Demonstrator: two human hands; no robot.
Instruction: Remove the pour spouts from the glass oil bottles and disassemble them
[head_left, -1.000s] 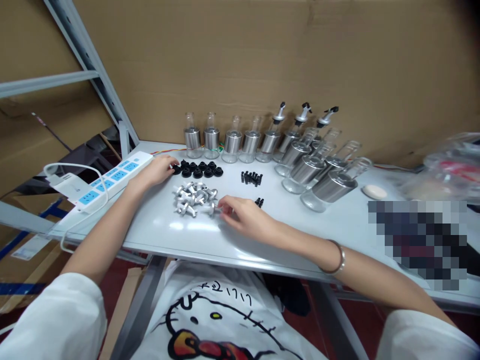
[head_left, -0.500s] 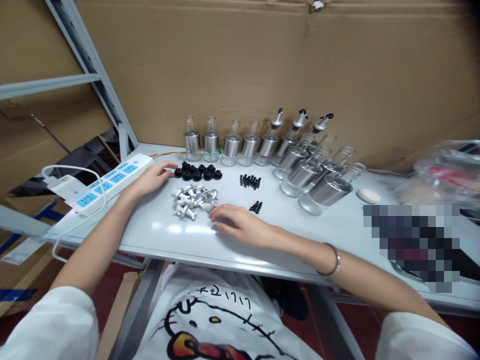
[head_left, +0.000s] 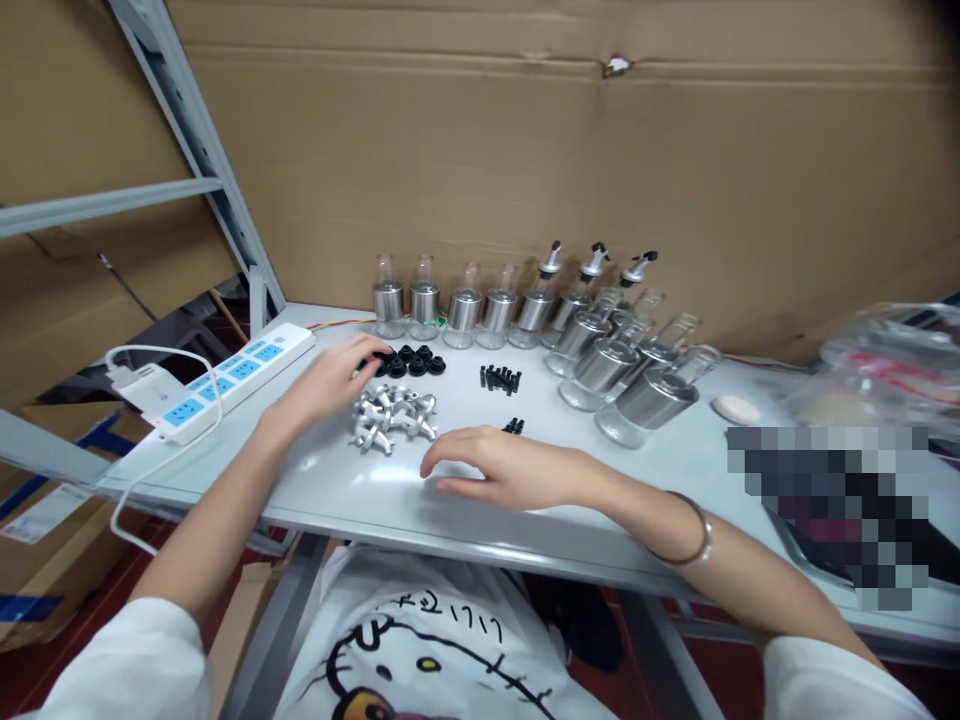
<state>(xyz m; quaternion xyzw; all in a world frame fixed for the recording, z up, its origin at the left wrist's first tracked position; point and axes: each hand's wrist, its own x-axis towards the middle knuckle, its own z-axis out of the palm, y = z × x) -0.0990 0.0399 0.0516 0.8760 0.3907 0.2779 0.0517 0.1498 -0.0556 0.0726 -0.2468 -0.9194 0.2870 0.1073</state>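
My left hand (head_left: pixel 334 378) reaches over the left end of a cluster of black rubber stoppers (head_left: pixel 417 362), fingers and thumb apart. It covers part of the cluster, and I cannot tell whether the fingertips touch a stopper. Just in front lies a heap of silver pourer spouts (head_left: pixel 391 415). My right hand (head_left: pixel 510 468) hovers to the right of the spouts, its thumb and fingers apart with nothing between them. Behind it, small black pieces (head_left: pixel 514 426) are partly hidden by the hand. Slim black caps (head_left: pixel 501 380) lie in a group farther back.
Glass bottles with steel sleeves (head_left: pixel 465 312) stand along the back and right; three carry pourers (head_left: pixel 595 262). A white power strip (head_left: pixel 232 380) lies at left. A pale oval object (head_left: pixel 736 409) and plastic bags (head_left: pixel 885 370) are at right. Cardboard (head_left: pixel 450 150) forms the back.
My left hand has moved right, from beside the stoppers to over them. My right hand has drawn back from the spouts towards the table's front edge. The camera view has tilted slightly.
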